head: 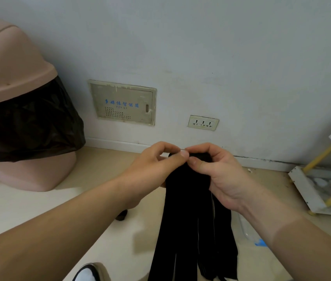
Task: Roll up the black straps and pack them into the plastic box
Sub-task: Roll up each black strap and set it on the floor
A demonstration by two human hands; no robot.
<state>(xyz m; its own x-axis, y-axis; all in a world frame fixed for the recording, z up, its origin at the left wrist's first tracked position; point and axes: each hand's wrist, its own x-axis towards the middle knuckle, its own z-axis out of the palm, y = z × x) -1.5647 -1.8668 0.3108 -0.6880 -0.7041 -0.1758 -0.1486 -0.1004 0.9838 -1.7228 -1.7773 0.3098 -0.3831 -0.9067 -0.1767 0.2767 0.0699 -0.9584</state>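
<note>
Head view, hands: two; my left hand (156,165) and right hand (217,175) both pinch the top of the black straps (189,209), below the wall socket (203,123).
Straps: one bundle, about four lengths hanging; exact count unclear.
Bin (18,63): one, pink, far left of the socket.
Rack (322,179): one, right of the socket.

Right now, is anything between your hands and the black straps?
Nothing visible: the left hand and right hand both grip the top of the black straps, which hang down between the forearms.
</note>
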